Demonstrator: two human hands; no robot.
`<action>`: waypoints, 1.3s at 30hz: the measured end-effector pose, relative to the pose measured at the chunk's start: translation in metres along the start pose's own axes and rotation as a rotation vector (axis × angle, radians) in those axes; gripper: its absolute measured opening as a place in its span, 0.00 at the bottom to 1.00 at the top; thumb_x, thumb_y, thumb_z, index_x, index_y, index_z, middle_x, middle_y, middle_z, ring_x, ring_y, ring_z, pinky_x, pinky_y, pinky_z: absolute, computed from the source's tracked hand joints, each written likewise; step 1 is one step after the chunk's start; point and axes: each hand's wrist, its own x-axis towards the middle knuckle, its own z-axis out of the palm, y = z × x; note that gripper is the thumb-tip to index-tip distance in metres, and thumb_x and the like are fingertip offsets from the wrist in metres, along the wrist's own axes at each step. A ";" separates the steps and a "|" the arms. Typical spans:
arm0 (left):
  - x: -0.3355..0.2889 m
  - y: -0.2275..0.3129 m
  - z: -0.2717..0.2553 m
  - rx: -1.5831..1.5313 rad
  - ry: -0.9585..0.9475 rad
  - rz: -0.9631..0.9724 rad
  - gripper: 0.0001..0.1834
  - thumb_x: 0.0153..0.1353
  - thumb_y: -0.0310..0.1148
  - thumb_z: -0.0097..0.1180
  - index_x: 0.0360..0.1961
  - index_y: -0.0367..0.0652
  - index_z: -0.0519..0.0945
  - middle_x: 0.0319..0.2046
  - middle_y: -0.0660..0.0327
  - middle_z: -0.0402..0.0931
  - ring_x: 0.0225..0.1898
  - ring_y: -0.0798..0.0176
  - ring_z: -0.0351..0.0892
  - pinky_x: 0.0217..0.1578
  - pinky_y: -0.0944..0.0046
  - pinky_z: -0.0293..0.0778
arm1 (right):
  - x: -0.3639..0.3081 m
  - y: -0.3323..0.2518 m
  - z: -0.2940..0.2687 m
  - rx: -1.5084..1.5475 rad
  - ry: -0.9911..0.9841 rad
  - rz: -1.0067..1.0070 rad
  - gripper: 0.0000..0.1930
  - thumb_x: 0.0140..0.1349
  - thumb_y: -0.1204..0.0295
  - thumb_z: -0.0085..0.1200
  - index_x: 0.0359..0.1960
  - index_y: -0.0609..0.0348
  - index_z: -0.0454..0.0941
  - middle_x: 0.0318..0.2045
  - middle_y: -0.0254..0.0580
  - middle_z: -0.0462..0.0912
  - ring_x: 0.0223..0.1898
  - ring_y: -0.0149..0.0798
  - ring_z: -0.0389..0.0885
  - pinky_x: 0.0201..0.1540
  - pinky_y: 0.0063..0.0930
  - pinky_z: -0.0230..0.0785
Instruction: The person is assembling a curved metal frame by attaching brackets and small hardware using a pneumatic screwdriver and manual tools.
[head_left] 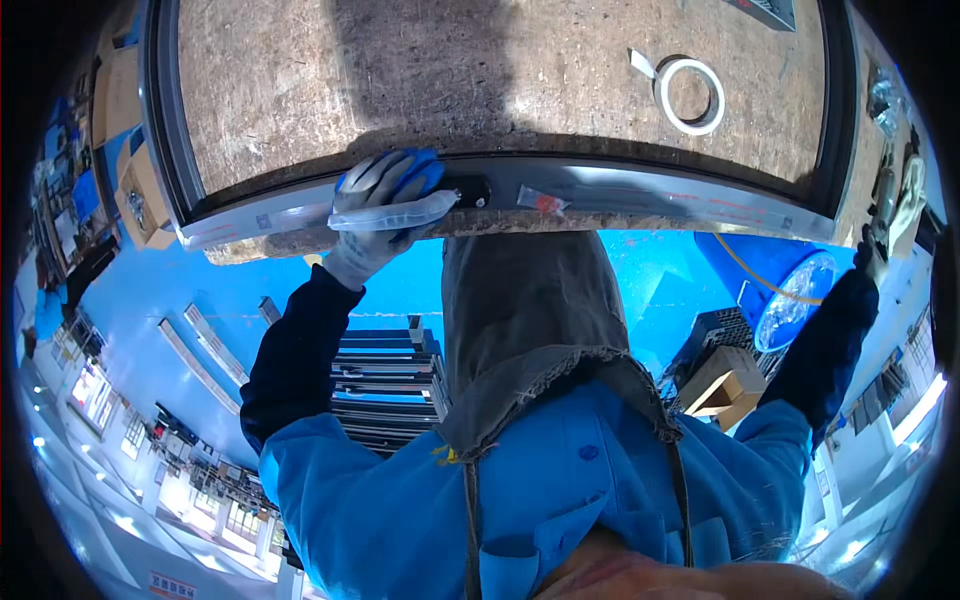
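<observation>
My left hand, in a grey and blue glove, is at the near bar of a dark metal frame. Its fingers are closed around a long, translucent plastic packet, whose contents I cannot make out. Beside the packet's right end, a black plate-like piece sits on the bar. Further right lies a small clear packet with something red inside. My right hand reaches far out to the right, beside a grey tool with a long body. Its fingers are too small and dark to read.
The frame rests on a worn wooden bench. A roll of white tape lies inside it. Below right stand a blue barrel and an open cardboard box. Stacked dark metal profiles are at lower left.
</observation>
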 end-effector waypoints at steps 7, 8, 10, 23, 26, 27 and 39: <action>-0.001 -0.007 0.000 -0.043 0.076 0.113 0.20 0.54 0.45 0.57 0.49 0.58 0.77 0.49 0.60 0.75 0.51 0.55 0.73 0.48 0.54 0.69 | -0.310 -0.221 0.016 -0.332 -0.261 -0.584 0.28 0.54 0.78 0.60 0.58 0.60 0.67 0.40 0.38 0.79 0.38 0.28 0.77 0.43 0.21 0.70; -0.001 -0.007 0.002 -0.037 0.080 0.094 0.20 0.53 0.44 0.58 0.49 0.60 0.77 0.49 0.60 0.75 0.51 0.55 0.73 0.48 0.54 0.70 | -0.341 -0.242 0.044 -0.287 -0.332 -0.648 0.26 0.53 0.81 0.59 0.56 0.61 0.68 0.41 0.38 0.79 0.39 0.27 0.77 0.43 0.21 0.70; -0.003 -0.005 -0.001 0.001 0.100 0.100 0.20 0.52 0.42 0.60 0.49 0.66 0.78 0.49 0.62 0.75 0.51 0.58 0.73 0.47 0.57 0.69 | -0.380 -0.275 0.085 -0.367 -0.437 -0.795 0.24 0.52 0.81 0.58 0.53 0.60 0.70 0.41 0.38 0.79 0.39 0.28 0.78 0.44 0.21 0.70; -0.015 -0.012 0.014 -0.025 0.149 0.060 0.23 0.56 0.47 0.54 0.55 0.65 0.74 0.54 0.67 0.72 0.53 0.62 0.70 0.54 0.60 0.62 | -0.503 -0.325 0.246 -0.962 0.712 -1.160 0.20 0.46 0.75 0.59 0.39 0.29 0.80 0.61 0.47 0.59 0.58 0.63 0.51 0.57 0.58 0.43; -0.009 -0.011 0.015 -0.030 0.152 0.074 0.23 0.56 0.47 0.54 0.55 0.65 0.73 0.54 0.66 0.72 0.53 0.61 0.70 0.54 0.59 0.62 | -0.527 -0.323 0.277 -0.519 0.813 -1.096 0.23 0.44 0.81 0.59 0.37 0.29 0.83 0.67 0.56 0.50 0.65 0.62 0.51 0.65 0.52 0.44; -0.008 -0.012 0.014 -0.044 0.153 0.093 0.23 0.56 0.47 0.55 0.54 0.65 0.74 0.54 0.67 0.72 0.53 0.61 0.71 0.54 0.59 0.62 | -0.521 -0.321 0.280 -0.518 0.814 -1.093 0.23 0.44 0.81 0.59 0.37 0.29 0.83 0.67 0.56 0.50 0.65 0.62 0.51 0.65 0.52 0.44; -0.005 -0.010 0.005 -0.091 0.164 0.126 0.25 0.49 0.42 0.60 0.52 0.62 0.75 0.50 0.61 0.73 0.50 0.55 0.73 0.52 0.53 0.66 | -0.417 -0.285 0.377 0.272 0.123 -0.842 0.30 0.47 0.62 0.68 0.50 0.63 0.73 0.38 0.46 0.79 0.36 0.39 0.80 0.42 0.26 0.73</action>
